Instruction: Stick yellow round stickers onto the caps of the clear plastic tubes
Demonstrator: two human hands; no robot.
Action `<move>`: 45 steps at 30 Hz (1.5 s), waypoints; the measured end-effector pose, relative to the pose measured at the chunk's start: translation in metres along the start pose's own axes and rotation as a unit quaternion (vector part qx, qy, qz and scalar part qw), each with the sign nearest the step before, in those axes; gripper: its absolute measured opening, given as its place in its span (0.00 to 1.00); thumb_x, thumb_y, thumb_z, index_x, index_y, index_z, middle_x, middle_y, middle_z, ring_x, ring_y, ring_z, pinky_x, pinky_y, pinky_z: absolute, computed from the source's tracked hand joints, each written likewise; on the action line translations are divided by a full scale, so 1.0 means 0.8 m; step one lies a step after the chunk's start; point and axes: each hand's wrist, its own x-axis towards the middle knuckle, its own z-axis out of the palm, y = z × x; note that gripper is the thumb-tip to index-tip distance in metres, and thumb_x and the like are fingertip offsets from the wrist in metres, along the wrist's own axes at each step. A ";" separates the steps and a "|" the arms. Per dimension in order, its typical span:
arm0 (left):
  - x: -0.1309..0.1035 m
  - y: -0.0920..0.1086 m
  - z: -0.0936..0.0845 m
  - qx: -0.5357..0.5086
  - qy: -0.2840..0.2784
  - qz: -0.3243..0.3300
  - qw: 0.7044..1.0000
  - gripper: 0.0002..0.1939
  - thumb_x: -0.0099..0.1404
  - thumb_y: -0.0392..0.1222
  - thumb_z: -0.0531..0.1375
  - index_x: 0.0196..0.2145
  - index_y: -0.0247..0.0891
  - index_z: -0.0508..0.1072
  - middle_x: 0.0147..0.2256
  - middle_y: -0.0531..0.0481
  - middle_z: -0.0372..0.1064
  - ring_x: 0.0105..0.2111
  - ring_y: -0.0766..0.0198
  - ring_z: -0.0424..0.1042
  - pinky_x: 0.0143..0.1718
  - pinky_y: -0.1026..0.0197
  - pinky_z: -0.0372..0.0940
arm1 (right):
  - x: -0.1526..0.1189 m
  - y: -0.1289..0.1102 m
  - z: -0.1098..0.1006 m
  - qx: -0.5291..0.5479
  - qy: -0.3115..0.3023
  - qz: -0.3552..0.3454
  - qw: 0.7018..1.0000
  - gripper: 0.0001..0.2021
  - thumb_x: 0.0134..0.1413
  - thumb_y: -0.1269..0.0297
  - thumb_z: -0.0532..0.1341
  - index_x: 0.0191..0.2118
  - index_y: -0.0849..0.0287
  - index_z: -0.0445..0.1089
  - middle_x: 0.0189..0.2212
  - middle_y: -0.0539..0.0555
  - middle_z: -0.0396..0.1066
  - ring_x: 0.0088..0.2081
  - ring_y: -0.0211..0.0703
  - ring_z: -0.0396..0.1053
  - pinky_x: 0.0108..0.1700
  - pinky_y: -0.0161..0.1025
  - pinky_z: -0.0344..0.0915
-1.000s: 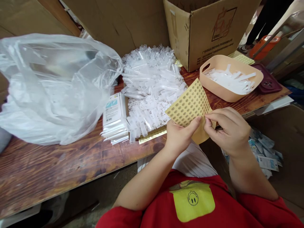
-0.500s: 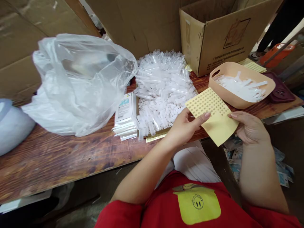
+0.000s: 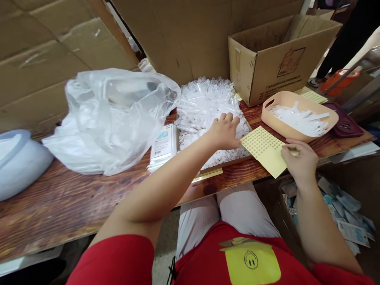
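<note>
Bkgd: cardboard panels (image 3: 184, 39) along far edge of desk (image 3: 89, 202), brown wood-grain top.

1. Shallow tray (image 3: 228, 163), ctr., rim nr desk's near edge. Heaped w/ clear plastic tubes (image 3: 204, 95); small white bits twd near side.
2. Packet stack (image 3: 162, 146), printed flat packs, just L of tray.
3. Plastic bag (image 3: 118, 118), translucent, L of stack. White contents, too blurred to ID.
4. Grey-blue bowl (image 3: 26, 170), L end of desk, partly out of view. White matl. inside.
5. Peach basket (image 3: 285, 128), twd R end. Holds white strips (image 3: 299, 116). Maroon tray (image 3: 352, 120) beside it, desk's R edge.
6. Open carton (image 3: 279, 75), far edge, R of tray's far R corner. Printed front.
7. Blue/white packets (image 3: 344, 213), in box below desk, R side.
8. Sticker sheet (image 3: 263, 148), yellow, rows of small dots, over desk's near edge b/w shallow tray & basket.

R hand (image 3: 298, 158): pinched closed on sheet's R edge.
L hand (image 3: 224, 132): over heap, part-open, fingers loosely spread, underside hidden; thumb nr sheet's L corner, can't tell if touching.
</note>
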 end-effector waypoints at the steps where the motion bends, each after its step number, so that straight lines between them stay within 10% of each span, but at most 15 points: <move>1: 0.004 0.003 0.001 0.009 -0.007 -0.010 1.000 0.31 0.52 0.39 0.66 0.54 0.34 0.67 0.58 0.30 0.61 0.60 0.31 0.58 0.60 0.33 0.56 | -0.001 0.002 0.004 -0.022 0.018 -0.047 0.998 0.04 0.47 0.64 0.64 0.28 0.57 0.77 0.37 0.58 0.81 0.40 0.53 0.78 0.49 0.54 0.72; 6: 0.022 0.000 0.003 0.131 -0.043 -0.054 0.989 0.33 0.54 0.34 0.63 0.58 0.27 0.63 0.59 0.26 0.61 0.59 0.35 0.60 0.59 0.38 0.57 | -0.007 0.007 0.013 -0.094 0.077 -0.177 0.977 0.02 0.51 0.69 0.65 0.30 0.56 0.75 0.38 0.56 0.82 0.38 0.52 0.77 0.47 0.53 0.70; 11: 0.026 -0.009 0.001 0.197 -0.106 -0.060 0.973 0.32 0.60 0.34 0.59 0.62 0.28 0.59 0.59 0.30 0.61 0.60 0.42 0.61 0.58 0.44 0.59 | -0.010 0.008 0.012 -0.112 0.072 -0.169 0.977 0.02 0.55 0.68 0.64 0.32 0.56 0.75 0.39 0.56 0.81 0.40 0.51 0.76 0.50 0.53 0.68; 26: 0.025 -0.041 -0.004 0.161 -0.064 -0.099 0.980 0.24 0.65 0.28 0.52 0.58 0.24 0.61 0.53 0.27 0.68 0.55 0.44 0.70 0.52 0.51 0.64 | -0.010 -0.001 0.009 -0.104 0.093 -0.171 0.975 0.04 0.56 0.65 0.64 0.30 0.56 0.74 0.37 0.55 0.81 0.38 0.50 0.78 0.47 0.51 0.68; 32: -0.017 -0.057 -0.044 -0.102 0.016 -0.156 0.982 0.14 0.64 0.34 0.57 0.48 0.35 0.64 0.42 0.40 0.72 0.42 0.52 0.74 0.42 0.54 0.68 | -0.010 -0.005 0.010 -0.070 0.078 -0.138 0.985 0.04 0.56 0.65 0.64 0.31 0.56 0.75 0.37 0.56 0.80 0.40 0.51 0.77 0.50 0.54 0.69; 34: -0.036 -0.058 -0.049 -0.321 0.043 -0.172 0.930 0.13 0.61 0.38 0.61 0.43 0.37 0.64 0.34 0.47 0.70 0.32 0.59 0.73 0.32 0.58 0.68 | -0.009 -0.008 0.010 -0.069 0.072 -0.110 0.989 0.06 0.56 0.63 0.63 0.30 0.55 0.75 0.37 0.56 0.80 0.40 0.51 0.77 0.50 0.54 0.69; 38: -0.073 -0.050 -0.046 -0.659 0.032 -0.151 0.736 0.16 0.53 0.39 0.66 0.38 0.35 0.67 0.28 0.54 0.63 0.21 0.71 0.64 0.15 0.70 0.50 | -0.007 -0.013 0.008 -0.010 0.082 -0.058 0.995 0.06 0.54 0.61 0.64 0.30 0.56 0.76 0.36 0.56 0.78 0.41 0.50 0.76 0.46 0.51 0.72; 42: -0.106 -0.034 -0.034 -0.805 -0.033 -0.131 0.577 0.17 0.48 0.36 0.68 0.37 0.33 0.71 0.26 0.56 0.62 0.18 0.75 0.60 0.11 0.74 0.34 | -0.004 -0.028 0.002 0.063 0.124 -0.060 0.988 0.05 0.53 0.63 0.67 0.31 0.58 0.77 0.35 0.55 0.76 0.40 0.48 0.75 0.46 0.50 0.73; 45: -0.124 -0.020 -0.017 -0.851 -0.082 -0.088 0.511 0.18 0.48 0.37 0.69 0.37 0.33 0.72 0.25 0.55 0.63 0.17 0.74 0.62 0.11 0.74 0.32 | -0.004 -0.053 -0.004 0.095 0.139 -0.089 0.982 0.03 0.53 0.65 0.69 0.32 0.57 0.77 0.35 0.53 0.75 0.41 0.46 0.75 0.49 0.50 0.73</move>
